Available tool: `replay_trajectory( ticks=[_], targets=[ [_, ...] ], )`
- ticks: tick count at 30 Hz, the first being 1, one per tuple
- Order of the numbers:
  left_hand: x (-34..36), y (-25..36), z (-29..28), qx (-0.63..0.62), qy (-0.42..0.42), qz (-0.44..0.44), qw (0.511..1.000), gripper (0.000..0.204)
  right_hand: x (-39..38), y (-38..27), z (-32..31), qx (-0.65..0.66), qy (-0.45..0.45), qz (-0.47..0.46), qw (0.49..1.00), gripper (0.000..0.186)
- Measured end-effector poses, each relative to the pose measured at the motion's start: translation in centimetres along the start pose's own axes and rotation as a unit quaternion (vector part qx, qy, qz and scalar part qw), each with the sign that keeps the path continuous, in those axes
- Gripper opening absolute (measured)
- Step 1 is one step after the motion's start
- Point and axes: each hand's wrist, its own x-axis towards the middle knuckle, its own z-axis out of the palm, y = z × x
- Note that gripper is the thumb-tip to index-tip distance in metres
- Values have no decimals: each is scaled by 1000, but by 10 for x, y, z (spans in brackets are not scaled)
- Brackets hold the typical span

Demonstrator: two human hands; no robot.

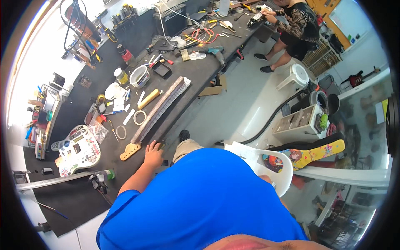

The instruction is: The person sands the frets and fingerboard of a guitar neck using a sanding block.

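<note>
My left hand (153,154) rests at the near edge of the dark workbench (175,109), its fingers stretched out and holding nothing. Just beyond the fingertips lies a guitar neck (160,109) with a pale wooden headstock (131,151); light strips, maybe tape, run along one side. Of my right hand (266,178) only a bit of skin shows beside the white plastic chair (284,177); its fingers are hidden behind my blue shirt. A white guitar body (79,149) covered in stickers lies on the bench further left.
Tape rings (140,117), a yellow-handled tool (148,98), a white tub (139,76), a black tray (161,70) and a cordless drill (217,53) lie along the bench. A person (293,27) works at its far end. A white stool (296,75) and a colourful guitar-shaped case (312,154) are at right.
</note>
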Motion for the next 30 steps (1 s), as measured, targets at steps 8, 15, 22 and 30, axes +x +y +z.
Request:
replay_trajectory(
  ticks=[8, 15, 22, 30],
  targets=[
    [58, 63, -29, 155, -334, -145, 918, 57, -50, -70, -1, -42, 4, -238, 970, 50],
    [142, 111, -238, -703, -6, 77, 707, 57, -87, -117, -31, -16, 74, -274, 959, 45],
    [98, 107, -379, -924, 15, 336, 182, 80, 20, -69, -21, -96, 45, -258, 960, 42],
    [108, 82, -365, -863, -35, 468, 185, 40, -4, -101, -10, -82, 30, -252, 964, 38]
  ],
)
